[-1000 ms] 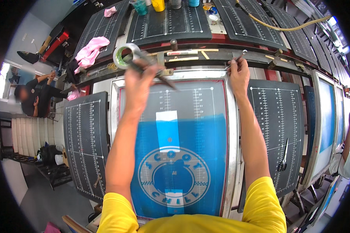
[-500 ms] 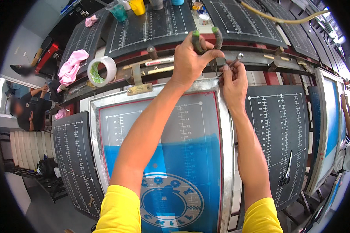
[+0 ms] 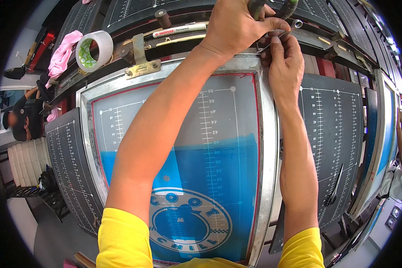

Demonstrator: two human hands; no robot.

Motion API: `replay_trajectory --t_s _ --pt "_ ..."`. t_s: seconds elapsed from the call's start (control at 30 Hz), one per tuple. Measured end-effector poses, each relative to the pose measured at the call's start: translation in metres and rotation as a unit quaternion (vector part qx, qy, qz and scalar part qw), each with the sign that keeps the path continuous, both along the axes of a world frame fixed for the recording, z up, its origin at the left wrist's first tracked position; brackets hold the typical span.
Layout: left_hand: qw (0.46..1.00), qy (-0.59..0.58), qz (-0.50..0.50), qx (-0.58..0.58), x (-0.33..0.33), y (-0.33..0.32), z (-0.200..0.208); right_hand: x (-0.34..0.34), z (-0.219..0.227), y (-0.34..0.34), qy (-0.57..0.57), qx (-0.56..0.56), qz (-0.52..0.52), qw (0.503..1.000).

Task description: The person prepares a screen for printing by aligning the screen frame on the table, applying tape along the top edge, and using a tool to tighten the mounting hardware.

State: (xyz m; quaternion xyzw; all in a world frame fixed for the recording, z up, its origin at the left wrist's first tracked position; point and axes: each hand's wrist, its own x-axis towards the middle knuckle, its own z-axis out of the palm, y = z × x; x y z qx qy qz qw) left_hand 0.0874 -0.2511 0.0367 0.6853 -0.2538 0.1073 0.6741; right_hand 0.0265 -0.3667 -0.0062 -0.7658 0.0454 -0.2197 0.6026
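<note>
My left hand [image 3: 236, 31] is closed around a pair of pliers [image 3: 289, 8] with dark, green-tipped handles, partly cut off by the top edge of the view. Close beside it, the fingers of my right hand [image 3: 286, 60] pinch a metal wrench [image 3: 297, 23], whose round end sticks out past the fingertips. Both hands meet over the far right corner of a metal-framed printing screen [image 3: 269, 147], at the dark rail. The jaws of the pliers and whatever they grip are hidden by my fingers. Blue film with a round design covers the screen's near part.
On the rail lie a tape roll [image 3: 94, 51], a white marker [image 3: 179, 30] and a pink cloth [image 3: 63, 53]. A metal hinge bracket [image 3: 143, 68] sits at the screen's far left. Scissors [image 3: 332, 190] rest on the right-hand board [image 3: 326, 134]. Another person [image 3: 24, 116] is at far left.
The view has shifted closer, so the rail and both hands stand higher in it. My hands keep hold of the pliers and the wrench, and the wrench's round end now points more to the right.
</note>
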Motion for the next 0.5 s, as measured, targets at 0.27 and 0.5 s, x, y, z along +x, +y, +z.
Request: replay_trajectory --t_s 0.27,0.5 --pt "0.997 -0.071 -0.031 0.019 0.012 0.007 -0.003 0.003 -0.002 0.0 -0.008 0.003 0.004 1.0" --pt "0.994 -0.094 -0.038 0.032 0.011 0.005 -0.011 0.002 -0.003 -0.002 -0.004 -0.015 -0.004 1.0"
